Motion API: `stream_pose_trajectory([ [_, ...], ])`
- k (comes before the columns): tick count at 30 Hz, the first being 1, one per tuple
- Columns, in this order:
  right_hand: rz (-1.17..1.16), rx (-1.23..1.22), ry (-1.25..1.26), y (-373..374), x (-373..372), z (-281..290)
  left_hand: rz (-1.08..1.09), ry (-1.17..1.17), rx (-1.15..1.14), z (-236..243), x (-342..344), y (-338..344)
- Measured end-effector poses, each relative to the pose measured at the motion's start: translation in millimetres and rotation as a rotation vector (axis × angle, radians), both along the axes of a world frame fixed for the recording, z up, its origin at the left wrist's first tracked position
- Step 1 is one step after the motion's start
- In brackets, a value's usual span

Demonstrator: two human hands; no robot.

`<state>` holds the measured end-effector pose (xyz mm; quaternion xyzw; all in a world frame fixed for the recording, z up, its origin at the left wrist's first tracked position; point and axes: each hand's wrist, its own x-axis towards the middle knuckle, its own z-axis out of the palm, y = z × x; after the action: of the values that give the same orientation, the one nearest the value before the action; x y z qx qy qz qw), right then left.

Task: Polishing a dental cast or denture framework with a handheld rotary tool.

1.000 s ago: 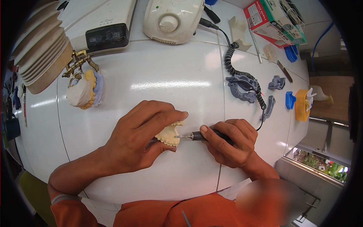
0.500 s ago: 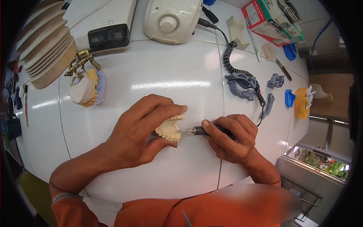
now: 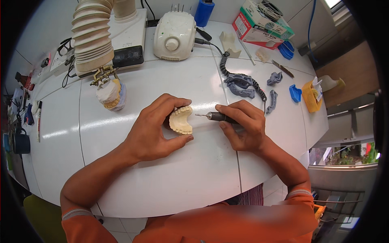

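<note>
My left hand point(image 3: 156, 127) grips a cream dental model point(image 3: 180, 120) by its outer side, thumb below and fingers above. The open side of its tooth arch faces right. In my right hand point(image 3: 245, 125) is a black rotary handpiece point(image 3: 221, 117), held like a pen. Its thin metal bur points left and stands a short way from the model, not touching it. A coiled black cord point(image 3: 243, 77) runs from the handpiece's rear side up to the white control unit point(image 3: 174, 36).
An articulator with plaster casts point(image 3: 110, 94) stands at the left beneath a ribbed suction hose point(image 3: 92, 36). Grey moulded pieces point(image 3: 240, 86), a knife point(image 3: 283, 69), a blue tray point(image 3: 295, 93) and a yellow basket point(image 3: 311, 97) lie at the right. Boxes point(image 3: 261, 26) are stacked at the back.
The bur has come away from the model, leaving a gap between them. The model is turned so more of its arch shows. The whole view has shifted, showing more of the table's back.
</note>
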<state>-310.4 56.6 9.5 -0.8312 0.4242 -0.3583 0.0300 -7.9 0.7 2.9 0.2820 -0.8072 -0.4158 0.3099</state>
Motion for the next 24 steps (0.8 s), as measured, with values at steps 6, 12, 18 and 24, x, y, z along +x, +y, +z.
stream_pose_trajectory([
  [6, 0.025, -0.051, -0.018, -17.9, 6.9, 2.0, 0.038, 0.009, 0.005, -3.3, -0.6, 2.3],
  [12, 0.023, -0.152, 0.120, -9.0, 4.0, -0.5, 0.057, -0.017, -0.127, -1.7, 1.6, 4.8],
  [18, 0.040, -0.136, 0.174, -9.3, 5.4, -1.9, 0.076, -0.001, -0.132, -1.2, -1.9, 2.9],
  [24, 0.034, -0.104, 0.169, -9.1, 5.5, -2.9, 0.117, -0.021, -0.117, -3.8, -1.6, 5.5],
])
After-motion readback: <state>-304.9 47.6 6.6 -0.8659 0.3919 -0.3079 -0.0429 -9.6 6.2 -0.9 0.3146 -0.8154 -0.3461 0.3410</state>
